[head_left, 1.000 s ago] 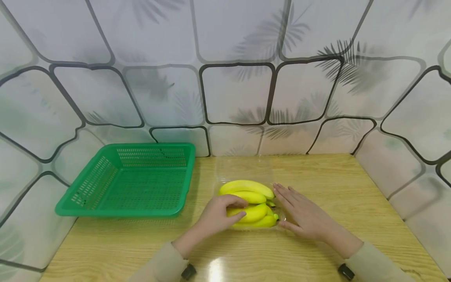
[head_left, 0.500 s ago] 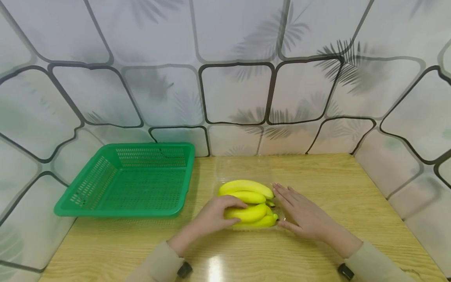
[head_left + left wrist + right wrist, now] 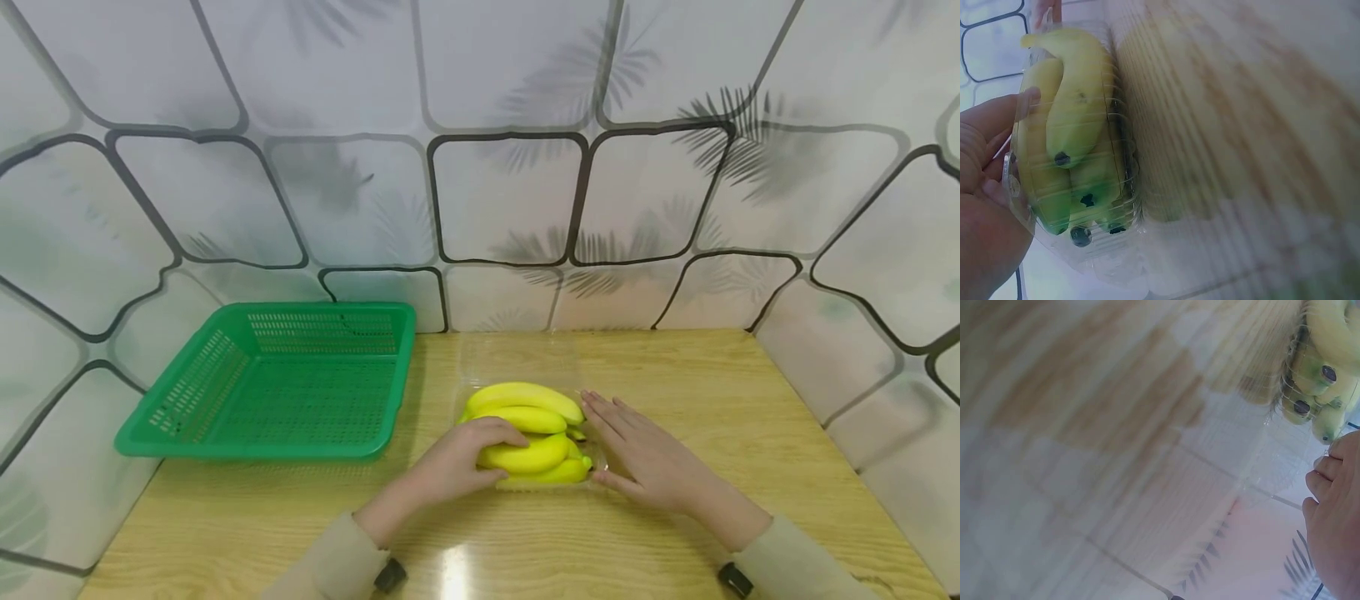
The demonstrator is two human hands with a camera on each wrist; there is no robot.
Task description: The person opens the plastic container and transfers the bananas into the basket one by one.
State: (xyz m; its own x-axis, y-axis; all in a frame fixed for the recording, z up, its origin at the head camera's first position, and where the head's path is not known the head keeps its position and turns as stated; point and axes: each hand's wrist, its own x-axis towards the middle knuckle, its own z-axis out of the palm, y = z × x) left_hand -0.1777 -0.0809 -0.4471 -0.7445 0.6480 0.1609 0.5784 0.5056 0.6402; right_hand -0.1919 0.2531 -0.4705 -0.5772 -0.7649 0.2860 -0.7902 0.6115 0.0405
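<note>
Several yellow bananas [image 3: 521,400] lie in a clear plastic clamshell container [image 3: 517,487], its lid [image 3: 517,360] folded back against the table behind. My left hand [image 3: 457,458] curves over the left end of a front banana [image 3: 536,455], fingers on the upper side and thumb on the near side. In the left wrist view, that hand [image 3: 991,187] reaches over the container's rim, partly behind the clear wall. Flat and with straight fingers, my right hand [image 3: 648,458] rests against the container's right side, by the banana tips. The right wrist view shows only part of this hand [image 3: 1338,512].
A green plastic basket [image 3: 258,454] with perforated sides stands on the left of the wooden table [image 3: 570,550]. A patterned wall [image 3: 502,200] closes off the back and both sides.
My left hand has shifted slightly left, and its thumb has drawn back along the front banana, uncovering more of it. My right hand stays in place.
</note>
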